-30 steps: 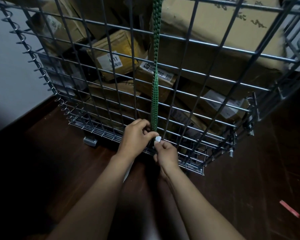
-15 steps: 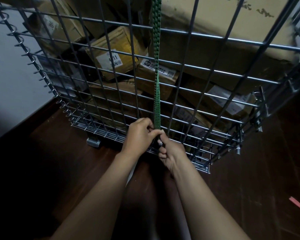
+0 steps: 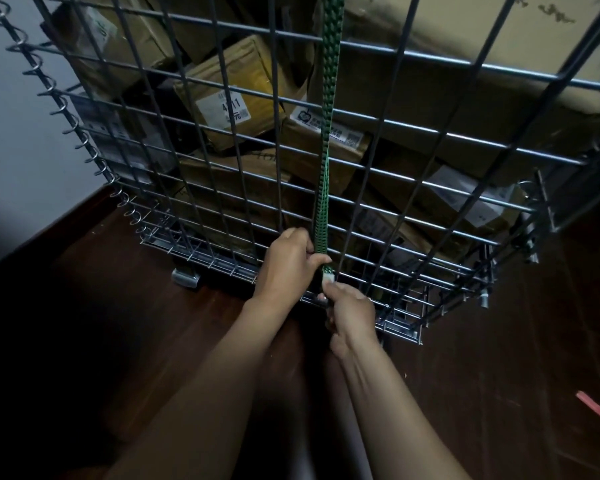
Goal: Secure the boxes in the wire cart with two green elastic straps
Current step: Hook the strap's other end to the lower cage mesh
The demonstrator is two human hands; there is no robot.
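Stretchy, taut green strap (image 3: 327, 140) runs down the cart (image 3: 440, 135) at frame centre; left hand (image 3: 289, 259) pinches its lower end, right hand (image 3: 351, 315) grips its pale hook (image 3: 328, 279), likely the best hold.

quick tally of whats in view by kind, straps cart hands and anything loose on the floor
green elastic strap: 1
wire cart: 1
hands: 2, left hand and right hand, both at the strap's lower end
pink strip on the floor: 1
total: 5
The cardboard boxes overlap behind the mesh, so they cannot be counted exactly.
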